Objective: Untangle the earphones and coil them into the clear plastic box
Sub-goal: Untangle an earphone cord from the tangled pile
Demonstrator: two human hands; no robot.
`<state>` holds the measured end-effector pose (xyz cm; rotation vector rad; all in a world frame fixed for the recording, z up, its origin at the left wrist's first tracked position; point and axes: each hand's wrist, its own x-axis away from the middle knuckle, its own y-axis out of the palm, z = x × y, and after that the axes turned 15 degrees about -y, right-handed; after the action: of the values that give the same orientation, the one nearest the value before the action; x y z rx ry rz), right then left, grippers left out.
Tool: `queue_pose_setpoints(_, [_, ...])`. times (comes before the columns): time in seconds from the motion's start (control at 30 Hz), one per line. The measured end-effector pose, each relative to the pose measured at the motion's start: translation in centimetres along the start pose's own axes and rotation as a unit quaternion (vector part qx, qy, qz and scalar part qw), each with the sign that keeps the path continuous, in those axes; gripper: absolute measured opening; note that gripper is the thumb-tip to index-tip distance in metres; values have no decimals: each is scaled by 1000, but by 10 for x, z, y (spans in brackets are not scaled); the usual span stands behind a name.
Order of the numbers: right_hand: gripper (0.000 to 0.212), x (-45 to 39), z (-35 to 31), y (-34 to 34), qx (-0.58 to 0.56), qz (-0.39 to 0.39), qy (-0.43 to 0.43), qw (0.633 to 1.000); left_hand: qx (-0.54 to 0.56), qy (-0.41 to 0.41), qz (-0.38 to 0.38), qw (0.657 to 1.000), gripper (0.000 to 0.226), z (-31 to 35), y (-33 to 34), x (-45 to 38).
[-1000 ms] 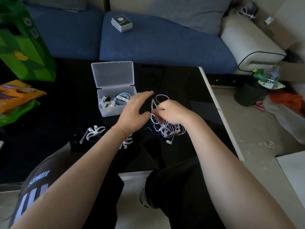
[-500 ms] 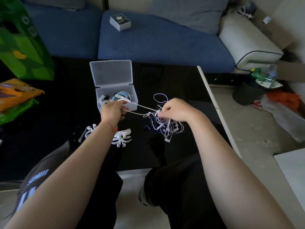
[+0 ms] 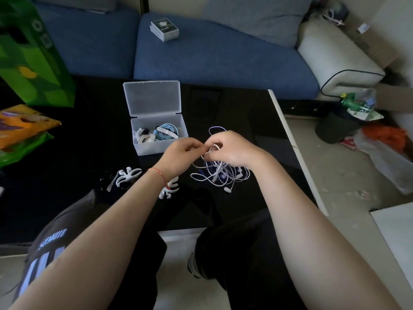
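A tangle of white earphones (image 3: 220,176) lies on the black table (image 3: 67,153), with a loop sticking out behind my fingers. My right hand (image 3: 232,151) grips the top of the tangle, fingers curled round the cords. My left hand (image 3: 181,156) meets it from the left and pinches a cord between thumb and fingertips. The clear plastic box (image 3: 157,146) stands open just behind my left hand, its lid tipped back. Coiled white and light-blue earphones lie inside it.
Two white plastic cord winders (image 3: 125,176) lie on the table by my left forearm. Green and orange bags (image 3: 26,63) stand at the far left. A blue sofa (image 3: 212,52) runs behind the table; a small box (image 3: 164,29) sits on it. The table's right edge (image 3: 297,151) borders a littered floor.
My left hand has moved right, from beside the box with a cord stretched out, back to the tangle. Both hands now meet over it. The right hand stayed on the tangle.
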<state>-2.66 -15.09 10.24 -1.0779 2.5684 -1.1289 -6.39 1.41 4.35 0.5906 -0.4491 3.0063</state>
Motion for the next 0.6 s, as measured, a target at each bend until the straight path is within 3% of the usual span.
queue_pose_setpoints(0.33, [18,0,18,-12,-38,152,35,987,30,-37,2,999,9,-8,-17,-9])
queue_pose_setpoints(0.6, [23,2,15,-14,-86,224,33,970,-61,-35,-2,998,7,-11,-18,-9])
